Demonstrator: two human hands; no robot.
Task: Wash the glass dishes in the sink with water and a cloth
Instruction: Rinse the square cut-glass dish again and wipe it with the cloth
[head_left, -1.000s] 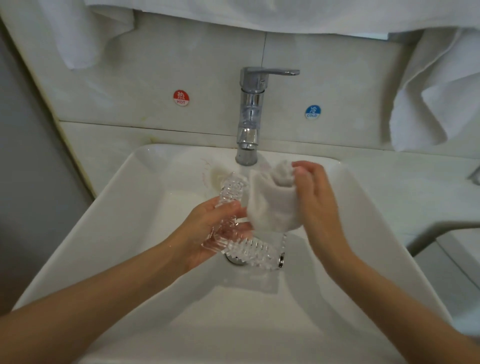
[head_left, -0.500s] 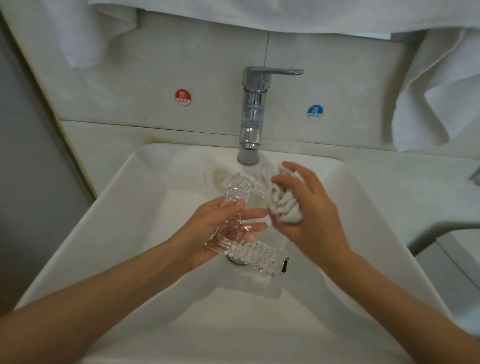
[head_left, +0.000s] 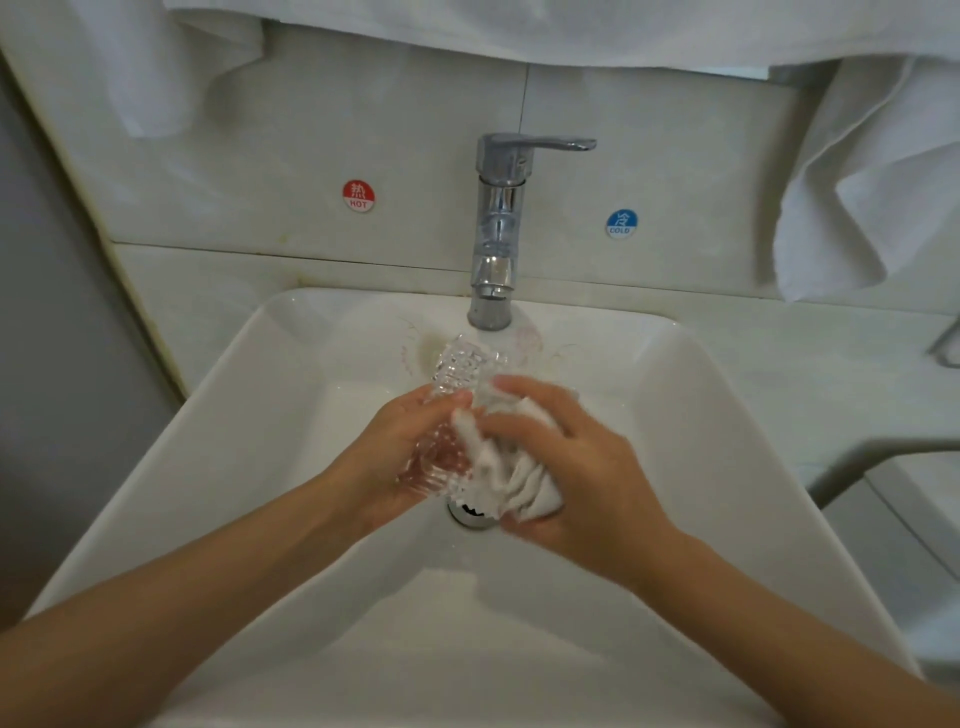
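Left hand (head_left: 402, 460) fingers are curled round a knobbly glass dish (head_left: 462, 366), held near-upright above the drain (head_left: 470, 514) of the white sink (head_left: 249, 426), below the tap (head_left: 496, 234); a bunched white cloth (head_left: 511, 475) is clenched in the right hand (head_left: 587, 467) and pressed against the glass.

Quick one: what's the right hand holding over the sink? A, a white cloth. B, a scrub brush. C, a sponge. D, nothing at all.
A: the right hand grips a bunched white cloth, pressing it against the glass dish that the left hand holds.
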